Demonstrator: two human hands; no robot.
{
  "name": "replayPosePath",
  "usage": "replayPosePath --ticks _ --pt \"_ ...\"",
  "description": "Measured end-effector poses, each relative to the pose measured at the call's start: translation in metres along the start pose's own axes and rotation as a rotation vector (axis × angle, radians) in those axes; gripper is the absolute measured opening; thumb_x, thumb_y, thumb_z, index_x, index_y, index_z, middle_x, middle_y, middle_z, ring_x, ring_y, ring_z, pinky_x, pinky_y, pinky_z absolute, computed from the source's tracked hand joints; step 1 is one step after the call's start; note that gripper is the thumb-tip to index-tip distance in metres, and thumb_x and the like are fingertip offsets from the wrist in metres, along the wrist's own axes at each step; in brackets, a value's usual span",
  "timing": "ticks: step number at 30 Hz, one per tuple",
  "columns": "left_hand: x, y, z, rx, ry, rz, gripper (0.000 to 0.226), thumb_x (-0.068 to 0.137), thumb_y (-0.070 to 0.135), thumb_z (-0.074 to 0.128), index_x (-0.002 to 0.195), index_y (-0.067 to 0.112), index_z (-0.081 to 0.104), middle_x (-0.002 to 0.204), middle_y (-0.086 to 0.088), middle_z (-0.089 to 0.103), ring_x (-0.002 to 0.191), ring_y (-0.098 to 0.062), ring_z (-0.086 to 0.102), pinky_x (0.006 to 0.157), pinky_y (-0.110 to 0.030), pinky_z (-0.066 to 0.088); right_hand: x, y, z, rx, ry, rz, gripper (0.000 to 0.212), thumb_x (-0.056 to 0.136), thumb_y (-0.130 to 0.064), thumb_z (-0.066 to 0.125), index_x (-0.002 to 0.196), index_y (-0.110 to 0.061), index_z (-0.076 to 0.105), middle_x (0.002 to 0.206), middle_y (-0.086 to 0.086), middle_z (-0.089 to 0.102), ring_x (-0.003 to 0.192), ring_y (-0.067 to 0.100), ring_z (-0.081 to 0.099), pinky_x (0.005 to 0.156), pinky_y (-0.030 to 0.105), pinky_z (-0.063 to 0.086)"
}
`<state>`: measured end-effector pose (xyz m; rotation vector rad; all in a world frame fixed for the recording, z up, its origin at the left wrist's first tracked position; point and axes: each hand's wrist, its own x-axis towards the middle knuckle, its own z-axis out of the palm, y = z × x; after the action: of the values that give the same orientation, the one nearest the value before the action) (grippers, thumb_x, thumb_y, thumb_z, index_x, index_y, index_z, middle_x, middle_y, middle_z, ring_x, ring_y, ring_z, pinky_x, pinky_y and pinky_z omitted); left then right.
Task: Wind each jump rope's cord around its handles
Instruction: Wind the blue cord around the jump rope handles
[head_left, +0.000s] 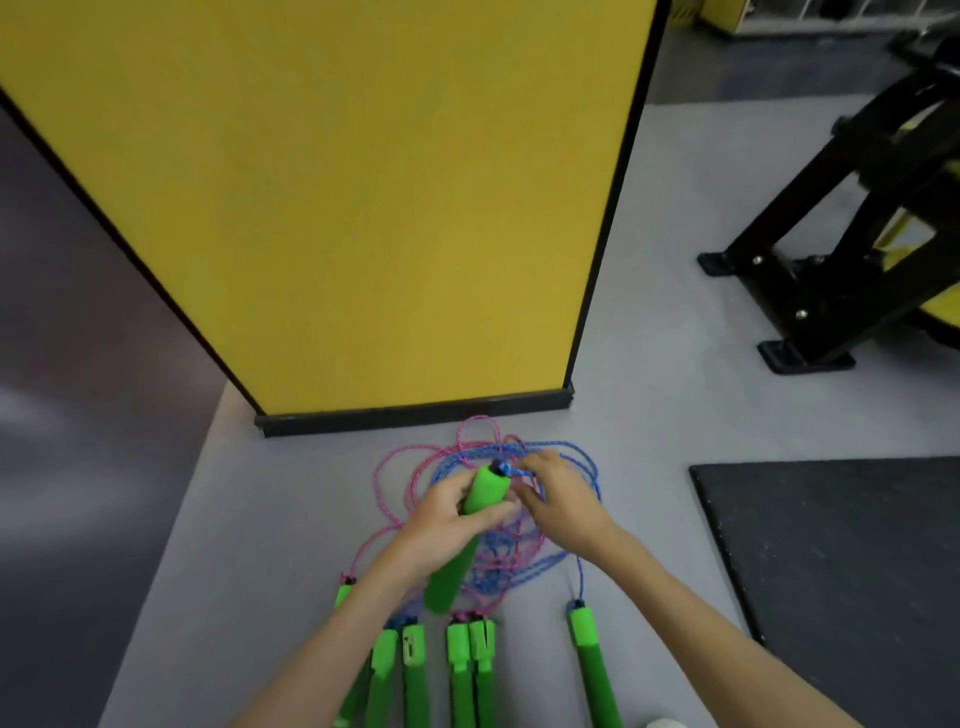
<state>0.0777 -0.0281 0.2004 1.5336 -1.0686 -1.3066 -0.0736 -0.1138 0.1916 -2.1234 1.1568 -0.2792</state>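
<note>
Grey floor; left hand grips cylindrical handle, right hand braided cord.

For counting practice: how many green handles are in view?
7. One handle in left hand; six lie in a row on the floor below. Others may be hidden.

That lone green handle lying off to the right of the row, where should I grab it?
Grip the lone handle round its foam shaft from above: it lies flat, clear of the other handles, and its blue cord leaves the far end.
</note>
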Motion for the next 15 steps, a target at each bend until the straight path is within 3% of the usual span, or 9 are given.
replayPosePath --ticks 2,5,7,9,11,13,15 --pt "-0.011 0.041 -0.011 -0.087 0.049 0.044 0.03 0.077 0.035 0.073 0.102 0.022 0.061 0.099 -0.01 0.073 0.082 -0.019 0.065 0.072 -0.03 0.048 -0.002 -0.025 -0.024 -0.019 -0.007 -0.019 0.007 0.091 -0.011 0.055 0.09 -0.012 0.061 0.091 0.011 0.064 0.088 0.03 0.06 0.075 0.036 0.042" --pt "-0.031 0.084 -0.025 -0.279 0.1 0.065 0.032 0.08 0.041 0.066 0.106 0.027 0.054 0.091 -0.009 0.074 0.068 -0.022 0.065 0.069 -0.032 0.048 -0.015 -0.048 -0.051 -0.059 -0.012 -0.052 0.021 0.089 -0.007 0.054 0.072 -0.019 0.052 0.07 -0.002 0.056 0.068 0.02 0.054 0.063 0.033 0.039" --pt "-0.047 0.097 -0.029 -0.211 0.13 0.109 0.035 0.079 0.035 0.067 0.11 0.026 0.055 0.081 -0.004 0.07 0.062 -0.017 0.06 0.065 -0.029 0.048 -0.027 -0.065 -0.065 0.01 -0.032 -0.117 0.021 0.09 -0.007 0.056 0.071 -0.014 0.059 0.06 -0.011 0.056 0.058 0.004 0.05 0.056 0.022 0.036" --pt "-0.06 0.101 -0.029 -0.134 0.16 0.134 0.041 0.074 0.026 0.075 0.112 0.024 0.06 0.082 0.001 0.072 0.066 -0.012 0.061 0.065 -0.026 0.048 -0.036 -0.089 -0.079 0.284 -0.08 -0.173 0.021 0.093 -0.006 0.055 0.076 -0.012 0.064 0.062 -0.013 0.063 0.06 0.0 0.054 0.062 0.016 0.041" --pt "-0.067 0.101 -0.027 -0.147 0.17 0.134 0.042 0.068 0.026 0.077 0.108 0.019 0.066 0.088 -0.002 0.075 0.074 -0.012 0.065 0.068 -0.025 0.05 -0.039 -0.106 -0.089 0.497 -0.103 -0.196 0.016 0.095 -0.007 0.053 0.088 -0.003 0.067 0.075 0.003 0.072 0.071 0.016 0.06 0.069 0.03 0.048" --pt "-0.068 0.102 -0.026 -0.205 0.198 0.14 0.03 0.071 0.026 0.074 0.099 0.015 0.07 0.078 -0.007 0.07 0.065 -0.017 0.059 0.059 -0.025 0.047 -0.04 -0.113 -0.098 0.582 -0.106 -0.176 0.018 0.096 -0.012 0.054 0.093 -0.002 0.069 0.08 0.01 0.073 0.073 0.024 0.061 0.073 0.039 0.052" --pt "-0.066 0.101 -0.026 -0.217 0.202 0.124 0.017 0.079 0.023 0.072 0.093 0.014 0.07 0.071 -0.009 0.062 0.063 -0.019 0.056 0.058 -0.026 0.048 -0.039 -0.115 -0.106 0.673 -0.071 -0.13 0.018 0.095 -0.013 0.055 0.093 -0.002 0.068 0.078 0.009 0.073 0.068 0.019 0.061 0.073 0.033 0.054"
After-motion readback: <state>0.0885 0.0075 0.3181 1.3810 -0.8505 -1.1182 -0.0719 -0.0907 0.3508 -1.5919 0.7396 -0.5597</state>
